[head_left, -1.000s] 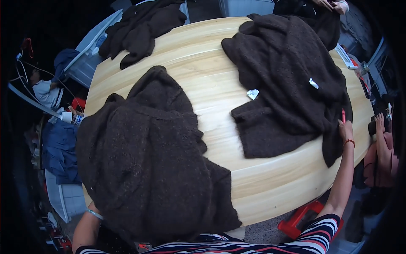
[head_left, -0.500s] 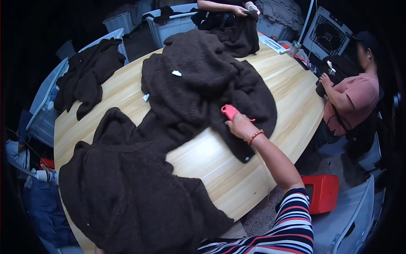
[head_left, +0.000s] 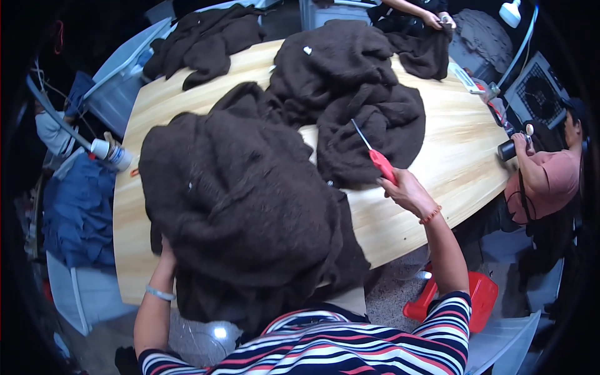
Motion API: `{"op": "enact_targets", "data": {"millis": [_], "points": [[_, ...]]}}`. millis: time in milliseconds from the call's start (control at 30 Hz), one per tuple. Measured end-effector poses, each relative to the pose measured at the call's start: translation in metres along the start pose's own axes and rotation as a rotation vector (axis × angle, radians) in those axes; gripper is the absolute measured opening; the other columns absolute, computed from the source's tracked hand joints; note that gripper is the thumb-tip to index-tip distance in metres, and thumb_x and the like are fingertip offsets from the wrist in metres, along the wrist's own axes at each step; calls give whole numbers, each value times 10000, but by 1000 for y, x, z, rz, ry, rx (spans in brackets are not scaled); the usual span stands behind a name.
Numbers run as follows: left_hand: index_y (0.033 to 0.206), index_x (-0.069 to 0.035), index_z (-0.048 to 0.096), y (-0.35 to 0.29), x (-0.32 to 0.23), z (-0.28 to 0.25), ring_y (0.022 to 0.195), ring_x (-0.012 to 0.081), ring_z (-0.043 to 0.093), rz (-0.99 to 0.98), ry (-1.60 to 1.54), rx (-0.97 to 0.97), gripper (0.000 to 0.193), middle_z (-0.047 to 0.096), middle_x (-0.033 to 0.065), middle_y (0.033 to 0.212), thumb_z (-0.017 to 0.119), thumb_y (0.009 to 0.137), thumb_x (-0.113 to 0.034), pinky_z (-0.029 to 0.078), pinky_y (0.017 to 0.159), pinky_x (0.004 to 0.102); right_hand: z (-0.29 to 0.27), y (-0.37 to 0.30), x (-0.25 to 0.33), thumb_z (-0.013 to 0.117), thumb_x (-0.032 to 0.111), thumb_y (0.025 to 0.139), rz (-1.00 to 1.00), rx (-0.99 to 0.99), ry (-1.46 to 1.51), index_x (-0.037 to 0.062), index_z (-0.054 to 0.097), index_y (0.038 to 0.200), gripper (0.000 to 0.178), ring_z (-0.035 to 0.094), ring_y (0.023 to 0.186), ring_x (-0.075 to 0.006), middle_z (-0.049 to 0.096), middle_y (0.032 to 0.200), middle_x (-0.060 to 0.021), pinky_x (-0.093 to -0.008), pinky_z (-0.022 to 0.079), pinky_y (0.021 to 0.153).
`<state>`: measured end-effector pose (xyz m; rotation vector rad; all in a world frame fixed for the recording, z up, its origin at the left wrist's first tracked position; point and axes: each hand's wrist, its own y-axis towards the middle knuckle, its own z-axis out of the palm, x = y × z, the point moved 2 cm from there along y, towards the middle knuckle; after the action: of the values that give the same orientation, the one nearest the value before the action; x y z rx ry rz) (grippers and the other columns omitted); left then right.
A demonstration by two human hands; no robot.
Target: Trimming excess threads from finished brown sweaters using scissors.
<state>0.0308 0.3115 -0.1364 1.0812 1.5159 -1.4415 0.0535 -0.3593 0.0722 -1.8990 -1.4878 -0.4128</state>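
Observation:
A dark brown fuzzy garment (head_left: 244,194) is bunched over the near left of the table, its lower part hanging past the edge. At its left side my left hand (head_left: 167,251) grips the cloth, with the fingers mostly hidden by the fabric. My right hand (head_left: 406,190) is closed round the red handle of an air blow gun (head_left: 382,166). Its long thin metal nozzle points away and to the left, over another dark brown garment (head_left: 375,134). More brown cloth (head_left: 334,59) lies piled beyond, with a small white label on it.
Brown garments (head_left: 212,40) spill over a grey bin at the far left. Blue cloth (head_left: 78,209) and a white cup (head_left: 100,148) are at the left. A co-worker in pink (head_left: 550,181) holds a dark cylinder at right; another handles brown cloth (head_left: 431,53). A red plastic object (head_left: 482,303) stands low right.
My left hand has come into view with the near garment, which is now raised and bunched. My right hand has turned, showing the blow gun's nozzle. The whole view has shifted.

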Motion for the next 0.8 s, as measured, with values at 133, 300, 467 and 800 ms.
{"op": "enact_targets", "data": {"millis": [133,300,467,800], "points": [[1380,-18,475,-14,-31,23,1188,214,521,53,84,-146,465,544,122,1340,469,1011,-302,431,991,345,16,-43,-6,586,286,956,-61,28,95,-5,624,963,293,522,594,-88,612,665,-43,-273,433,564],[1404,-8,447,-64,-117,92,1199,215,525,-6,247,-139,459,534,111,1357,470,1009,-241,421,995,334,26,-77,-26,581,277,961,9,76,140,-24,621,954,304,553,614,-86,595,667,-25,-271,447,583],[1413,-24,429,-62,-123,100,1200,218,528,12,430,-179,479,522,102,1369,515,988,-227,438,980,332,42,-89,-64,590,265,949,3,56,163,-34,627,956,302,584,647,-92,599,674,-33,-267,466,607],[1431,-37,412,-59,-111,91,1216,210,513,23,285,-167,480,503,72,1387,452,1023,-289,432,999,325,50,-107,-54,605,254,938,-53,41,158,-36,639,981,295,610,653,-117,619,695,-54,-282,490,622]]}}
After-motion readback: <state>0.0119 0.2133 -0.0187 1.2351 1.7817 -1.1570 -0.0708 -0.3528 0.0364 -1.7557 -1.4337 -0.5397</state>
